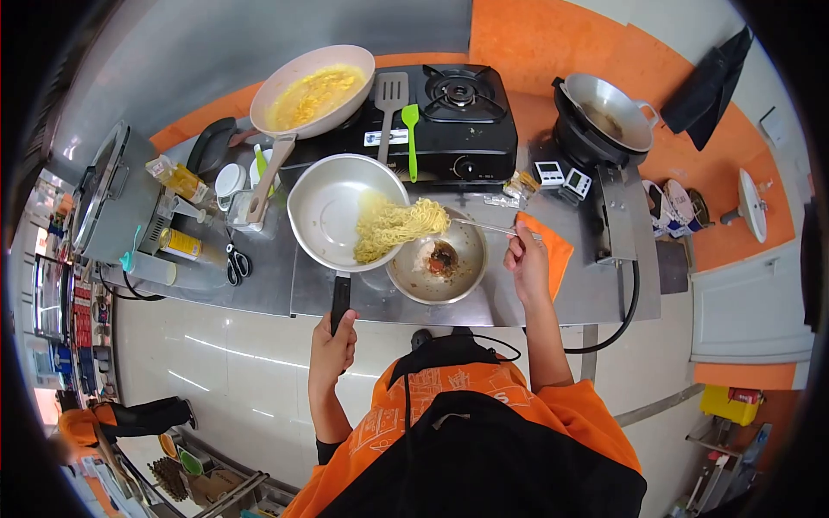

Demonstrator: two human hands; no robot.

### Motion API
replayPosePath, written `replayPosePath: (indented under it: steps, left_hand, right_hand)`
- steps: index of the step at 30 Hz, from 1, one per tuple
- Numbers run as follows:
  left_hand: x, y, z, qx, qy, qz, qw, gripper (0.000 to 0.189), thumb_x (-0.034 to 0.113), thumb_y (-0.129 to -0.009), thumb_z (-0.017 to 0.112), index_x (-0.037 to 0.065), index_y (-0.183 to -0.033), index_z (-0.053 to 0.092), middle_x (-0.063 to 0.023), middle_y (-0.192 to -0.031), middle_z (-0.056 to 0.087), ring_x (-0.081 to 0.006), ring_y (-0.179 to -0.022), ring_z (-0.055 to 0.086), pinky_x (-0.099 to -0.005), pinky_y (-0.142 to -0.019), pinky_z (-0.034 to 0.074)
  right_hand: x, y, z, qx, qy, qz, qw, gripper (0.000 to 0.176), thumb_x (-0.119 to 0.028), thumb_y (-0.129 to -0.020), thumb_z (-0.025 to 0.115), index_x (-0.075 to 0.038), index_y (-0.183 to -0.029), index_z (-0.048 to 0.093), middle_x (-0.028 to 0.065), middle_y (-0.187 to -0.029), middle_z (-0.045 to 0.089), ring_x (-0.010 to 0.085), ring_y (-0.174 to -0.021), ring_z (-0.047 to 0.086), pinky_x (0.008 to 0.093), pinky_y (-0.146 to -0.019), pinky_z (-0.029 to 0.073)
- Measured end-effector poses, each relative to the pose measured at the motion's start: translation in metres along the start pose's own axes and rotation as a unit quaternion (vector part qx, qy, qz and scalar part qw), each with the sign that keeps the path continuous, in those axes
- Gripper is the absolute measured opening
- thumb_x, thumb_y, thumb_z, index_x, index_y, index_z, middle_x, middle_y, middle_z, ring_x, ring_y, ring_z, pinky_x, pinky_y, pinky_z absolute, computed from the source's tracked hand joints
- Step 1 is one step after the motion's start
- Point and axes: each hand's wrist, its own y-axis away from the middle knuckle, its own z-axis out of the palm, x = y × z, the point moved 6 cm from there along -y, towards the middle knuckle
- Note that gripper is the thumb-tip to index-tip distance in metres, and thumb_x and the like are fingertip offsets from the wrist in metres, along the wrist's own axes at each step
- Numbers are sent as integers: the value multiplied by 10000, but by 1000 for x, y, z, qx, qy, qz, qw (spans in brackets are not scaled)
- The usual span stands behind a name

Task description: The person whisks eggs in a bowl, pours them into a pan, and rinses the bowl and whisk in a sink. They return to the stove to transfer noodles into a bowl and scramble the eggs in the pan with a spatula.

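Note:
My left hand (334, 347) is wrapped round the black handle of a silver saucepan (319, 203), which tilts toward a metal bowl (471, 276). Yellow noodles (401, 226) hang over the saucepan's right rim and reach above the bowl. In my right hand (527, 262) is a slim metal utensil (484, 227), its far end hidden in the noodles. Inside the bowl, below the noodles, lie a dark sauce (443, 257) and a pale paste. An orange cloth (555, 250) lies on the counter beside my right hand.
Behind the saucepan are a frying pan (268, 112) with yellow food, a black gas stove (466, 129), a grey slotted turner (391, 95) and a green spatula (411, 147). A wok (635, 129) stands right, near two timers (549, 173). Scissors (233, 263) and bottles (177, 180) sit left.

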Motion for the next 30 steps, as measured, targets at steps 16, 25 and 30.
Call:
replayPosePath:
  steps: [16,25,30]
  left_hand:
    - [0,-7,4,-18,-12,-7,1000,286,308,-890,542,28,-923,498,48,-533,376,-7,-341,291,-183,-295,202]
    - [0,-9,2,-19,-17,3,1000,276,297,-888,545,25,-915,504,42,-535,386,-9,-340,296,-183,-296,209]
    - [0,-8,3,-15,-18,10,1000,282,307,-882,552,30,-911,506,40,-536,392,-10,-335,298,-182,-295,213]
  right_hand:
    - [9,1,-36,48,173,-89,980,336,-295,-909,499,-54,-674,497,-29,-494,383,55,-395,385,205,-367,285]
    - [-56,24,31,-78,414,-290,860,212,-178,-889,525,-3,-817,621,32,-609,613,73,-481,529,195,-454,415]
    - [-68,30,88,-235,266,-231,906,176,-132,-895,496,16,-872,588,46,-715,620,94,-558,569,212,-511,462]
